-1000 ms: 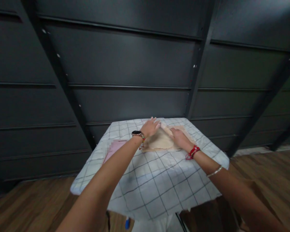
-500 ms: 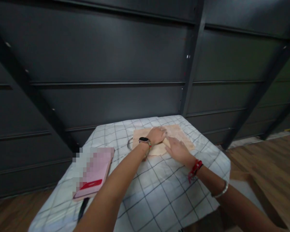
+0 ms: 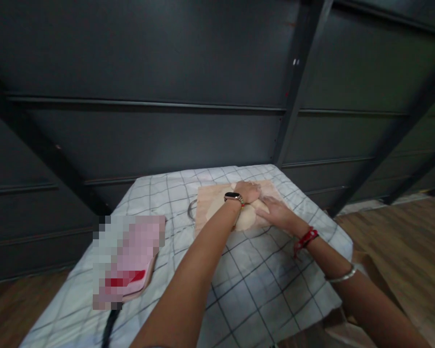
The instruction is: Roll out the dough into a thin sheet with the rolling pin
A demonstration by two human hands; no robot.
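Observation:
A pale, round sheet of dough lies flat on a light wooden board on the checked tablecloth. My left hand, with a dark smart band at the wrist, is closed over a pale rolling pin. One end of the pin pokes out beyond this hand. My right hand has its fingers over the near end of the pin, to the right of my left hand. Much of the pin and part of the dough are hidden under both hands and the left forearm.
A pink, flat object with a red tag, partly pixelated, rests at the left with a black strap. A thin metal ring shows beside the board. Dark panels stand behind the table; a brown box is at lower right.
Both hands have shifted right and slightly farther along the board with the rolling pin. More of the dough shows at the left and front. The view has tilted a little.

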